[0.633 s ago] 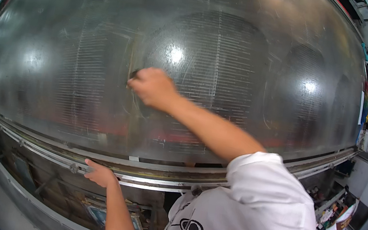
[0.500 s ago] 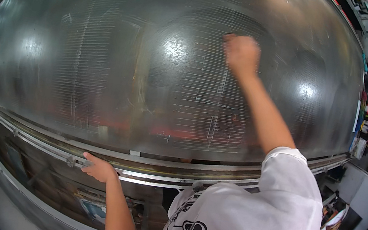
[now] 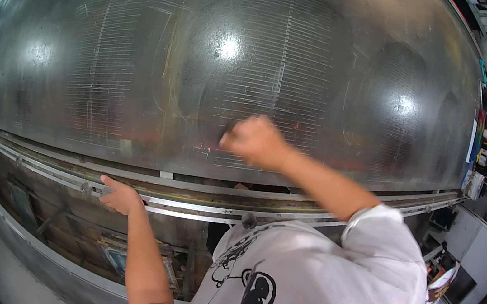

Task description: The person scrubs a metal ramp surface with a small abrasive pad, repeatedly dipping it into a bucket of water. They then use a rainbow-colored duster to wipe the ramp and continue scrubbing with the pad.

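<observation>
Evidently the right hand (image 3: 260, 143) clenches a small dark object (image 3: 228, 132) over the glossy grey tabletop (image 3: 162, 64); the left hand (image 3: 123, 197) touches the metal rail (image 3: 184, 213), grip unclear

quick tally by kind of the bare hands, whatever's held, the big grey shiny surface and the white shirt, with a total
Bare hands: 2 (left hand, right hand)
Held things: 1 (small dark object in the right hand's grip, too blurred to identify)
Big surfaces: 1 (grey shiny surface)
Shirts: 1 (white shirt)
Total: 5
</observation>
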The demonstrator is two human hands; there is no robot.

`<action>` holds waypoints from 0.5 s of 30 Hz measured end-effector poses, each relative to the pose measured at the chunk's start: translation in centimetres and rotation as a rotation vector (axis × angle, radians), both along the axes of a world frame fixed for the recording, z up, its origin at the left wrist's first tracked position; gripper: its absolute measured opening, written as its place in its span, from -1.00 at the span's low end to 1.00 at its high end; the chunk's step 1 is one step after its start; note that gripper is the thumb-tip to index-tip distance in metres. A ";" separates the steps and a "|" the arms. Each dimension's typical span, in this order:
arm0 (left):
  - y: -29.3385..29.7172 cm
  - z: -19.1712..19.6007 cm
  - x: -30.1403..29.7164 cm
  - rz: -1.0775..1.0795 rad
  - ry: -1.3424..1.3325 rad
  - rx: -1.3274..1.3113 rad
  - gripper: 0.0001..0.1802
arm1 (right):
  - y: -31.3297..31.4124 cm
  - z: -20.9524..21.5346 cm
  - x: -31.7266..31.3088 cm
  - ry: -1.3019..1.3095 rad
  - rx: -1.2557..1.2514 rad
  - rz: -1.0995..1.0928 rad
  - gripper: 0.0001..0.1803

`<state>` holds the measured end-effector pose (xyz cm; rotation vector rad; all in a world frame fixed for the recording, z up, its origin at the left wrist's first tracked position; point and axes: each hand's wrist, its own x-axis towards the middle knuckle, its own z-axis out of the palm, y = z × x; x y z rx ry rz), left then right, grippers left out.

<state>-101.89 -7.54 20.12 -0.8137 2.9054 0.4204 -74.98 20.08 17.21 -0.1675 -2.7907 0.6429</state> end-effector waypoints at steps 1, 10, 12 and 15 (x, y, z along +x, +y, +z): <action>-0.5 -0.4 0.1 0.010 0.008 -0.011 0.19 | 4.9 -0.2 0.0 -0.047 0.086 -0.095 -0.75; 1.9 0.7 0.5 -0.018 -0.033 0.066 0.18 | 13.6 -3.7 -7.8 -0.181 0.377 -0.856 -0.77; 1.3 1.5 0.7 -0.007 -0.038 0.091 0.17 | 0.0 -0.8 -7.2 -0.157 0.085 -0.537 -0.81; -0.8 1.1 0.0 -0.009 -0.028 0.247 0.14 | -8.3 0.5 0.3 0.148 -0.115 -0.322 -0.80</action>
